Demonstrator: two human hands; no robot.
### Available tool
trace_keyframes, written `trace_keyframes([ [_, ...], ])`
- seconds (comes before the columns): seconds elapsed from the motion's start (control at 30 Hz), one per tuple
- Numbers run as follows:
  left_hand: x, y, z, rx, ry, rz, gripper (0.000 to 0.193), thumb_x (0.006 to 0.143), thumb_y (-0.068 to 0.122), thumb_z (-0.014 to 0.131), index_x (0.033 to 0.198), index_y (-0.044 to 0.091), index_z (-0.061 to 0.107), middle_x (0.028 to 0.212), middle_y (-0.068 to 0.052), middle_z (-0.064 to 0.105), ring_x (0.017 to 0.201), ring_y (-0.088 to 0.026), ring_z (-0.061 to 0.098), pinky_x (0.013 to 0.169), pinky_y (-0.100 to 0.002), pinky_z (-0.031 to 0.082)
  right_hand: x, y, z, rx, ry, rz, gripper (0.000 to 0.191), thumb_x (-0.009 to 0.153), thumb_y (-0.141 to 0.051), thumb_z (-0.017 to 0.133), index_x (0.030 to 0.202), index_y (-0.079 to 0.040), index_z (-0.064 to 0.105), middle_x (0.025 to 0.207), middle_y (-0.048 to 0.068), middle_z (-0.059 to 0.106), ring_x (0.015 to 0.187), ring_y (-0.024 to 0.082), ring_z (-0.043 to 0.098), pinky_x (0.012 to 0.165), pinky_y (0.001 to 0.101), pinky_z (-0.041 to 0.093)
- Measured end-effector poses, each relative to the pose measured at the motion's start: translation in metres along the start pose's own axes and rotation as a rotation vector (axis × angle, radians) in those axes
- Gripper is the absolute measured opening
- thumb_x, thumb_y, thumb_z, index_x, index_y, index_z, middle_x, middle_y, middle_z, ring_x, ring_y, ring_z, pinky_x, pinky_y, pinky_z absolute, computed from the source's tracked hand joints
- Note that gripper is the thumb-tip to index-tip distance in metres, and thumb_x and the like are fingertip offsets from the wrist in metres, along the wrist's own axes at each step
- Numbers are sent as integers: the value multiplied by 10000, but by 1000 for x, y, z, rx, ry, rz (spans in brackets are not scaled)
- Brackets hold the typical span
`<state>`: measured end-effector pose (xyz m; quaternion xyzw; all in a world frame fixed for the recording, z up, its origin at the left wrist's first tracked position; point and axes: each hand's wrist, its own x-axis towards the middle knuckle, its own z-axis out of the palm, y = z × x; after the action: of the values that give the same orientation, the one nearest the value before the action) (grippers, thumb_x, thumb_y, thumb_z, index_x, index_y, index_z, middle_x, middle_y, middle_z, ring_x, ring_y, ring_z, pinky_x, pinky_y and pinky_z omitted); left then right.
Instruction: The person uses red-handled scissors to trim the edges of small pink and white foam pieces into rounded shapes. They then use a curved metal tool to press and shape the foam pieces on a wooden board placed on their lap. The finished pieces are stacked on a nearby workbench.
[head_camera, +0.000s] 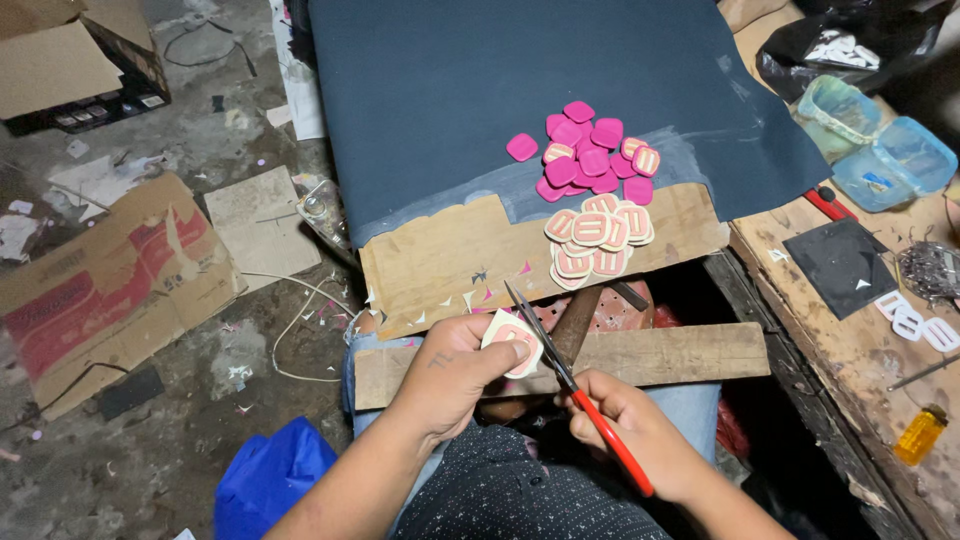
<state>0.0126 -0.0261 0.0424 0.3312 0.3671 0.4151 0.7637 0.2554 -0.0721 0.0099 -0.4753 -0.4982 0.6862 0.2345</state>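
Dim desk: beside its two plastic tubs, my left hand pinches a patch; my right hand grips red-handled scissors.

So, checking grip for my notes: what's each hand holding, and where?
Left hand pinches a pink patch by its edge; right hand holds scissors by the red handles.

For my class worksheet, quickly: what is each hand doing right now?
Left hand: closed, pinching a pink-and-cream patch.
Right hand: closed around red-handled scissors.
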Motion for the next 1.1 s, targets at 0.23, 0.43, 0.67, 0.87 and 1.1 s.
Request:
trace_keyframes([
  [0.23, -3, -2, -1, -50, 20, 10, 307, 916, 53, 617, 1195, -24, 719, 1026, -64, 756, 852, -104, 673, 690, -245, 493, -6, 3, -3, 8, 62, 100, 282, 862, -271, 741, 1030, -66, 645, 697, -48, 545, 556, 52, 460, 487, 230, 352],
  [0.43, -1, -11, -2, -98, 127, 38, 266, 898, 40, 654, 1160, -6, 667, 1021, -77, 748, 855, -127, 686, 669, -279, 505, -7, 13, -4, 44, 87, 160, 266, 847, -247, 751, 1002, -57, 649, 654, -33, 515, 514, 68, 413, 456, 243, 305],
  [0.67, -3, -12, -3, -119, 142, 35, 276, 883, 53, 656, 1151, -3, 697, 1009, -72, 757, 861, -119, 688, 697, -278, 520, -1, 16, 1, -21, 28, 66, 342, 879, -301, 694, 1118, -63, 637, 780, -47, 559, 647, 55, 485, 564, 222, 407],
  [0.87, -6, -15, 9, -135, 131, 36, 250, 904, 47, 663, 1135, -29, 721, 993, -80, 754, 845, -120, 673, 745, -268, 525, 3, 4, 10, -5, 13, -35, 429, 881, -314, 699, 1204, -51, 595, 833, -34, 530, 709, 68, 486, 622, 230, 419],
  [1.1, -7, -13, 12, -146, 101, 59, 275, 915, 42, 643, 1170, -34, 714, 1004, -72, 751, 838, -89, 660, 738, -237, 499, 3, 3, 11, -24, 62, -8, 394, 859, -326, 706, 1134, -52, 639, 777, -33, 574, 661, 63, 500, 581, 229, 416],
])
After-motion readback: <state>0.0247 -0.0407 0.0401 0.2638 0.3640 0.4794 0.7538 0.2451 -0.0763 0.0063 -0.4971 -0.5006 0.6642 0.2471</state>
